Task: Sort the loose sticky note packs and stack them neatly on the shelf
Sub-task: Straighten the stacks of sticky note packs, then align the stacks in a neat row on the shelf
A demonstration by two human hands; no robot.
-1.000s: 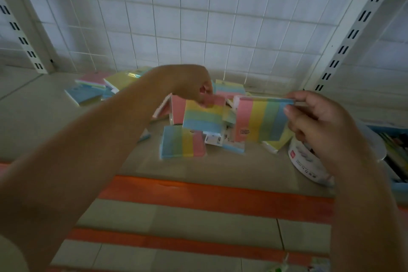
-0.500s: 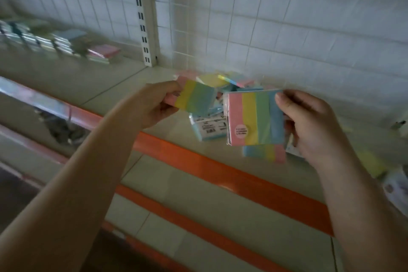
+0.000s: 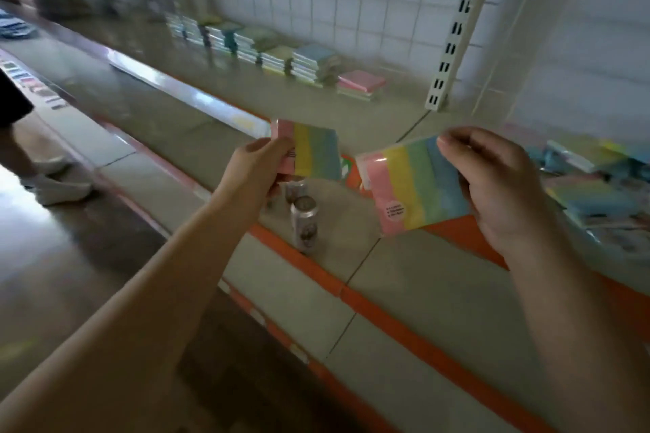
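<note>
Both bare forearms outstretched, left hand (image 3: 258, 169) and right hand (image 3: 499, 183) each with fingers curled in a pinch.

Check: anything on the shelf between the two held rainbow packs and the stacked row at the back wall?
Nothing visible. The left hand grips one rainbow pack, the right hand another. The shelf lies bare up to the stacked row.

A long grey shelf (image 3: 147, 81) with an orange front edge ran along a white wire-grid back. At its back edge stood a row of neat sticky note stacks (image 3: 267, 49), ending in a low pink-topped stack (image 3: 360, 83) near a white slotted upright. Toward the shelf's right end lay a loose heap of packs (image 3: 591, 179). A drinks can (image 3: 304, 221) stood near the front edge.
</note>
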